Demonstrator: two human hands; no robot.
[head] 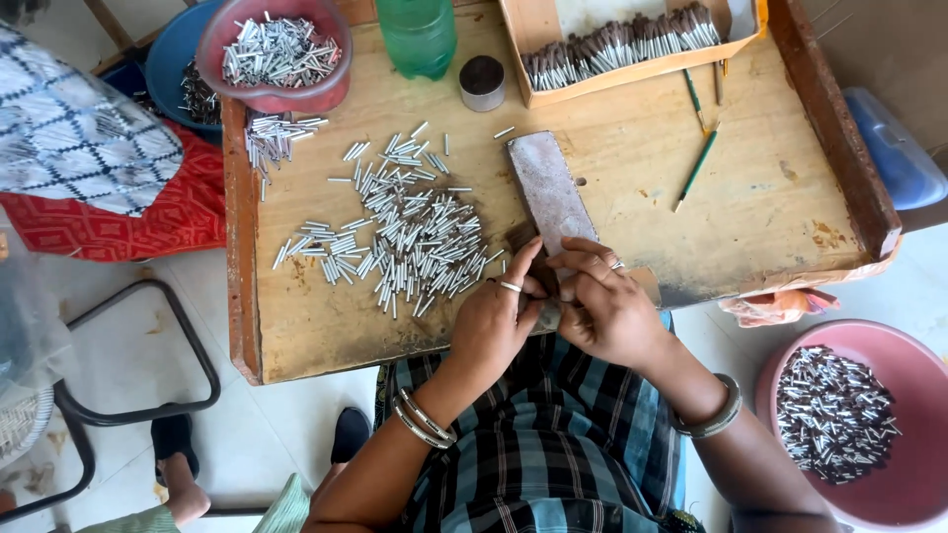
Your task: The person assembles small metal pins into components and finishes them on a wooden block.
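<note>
Left hand (497, 321) and right hand (604, 306) pinch a small bundle (549, 314) together (contents unclear) below the cardboard box (632, 74) of dark-tipped tubes (622, 44).

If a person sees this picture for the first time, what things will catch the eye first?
First, the heap of small silver tubes scattered over the wooden tray. At its near edge, the left hand and right hand meet around one small piece. Pink bowls of similar tubes sit at top left and bottom right.

Loose tubes (405, 237) on the board (632, 158) — left of the slab (546, 188), box (632, 44) behind.
</note>
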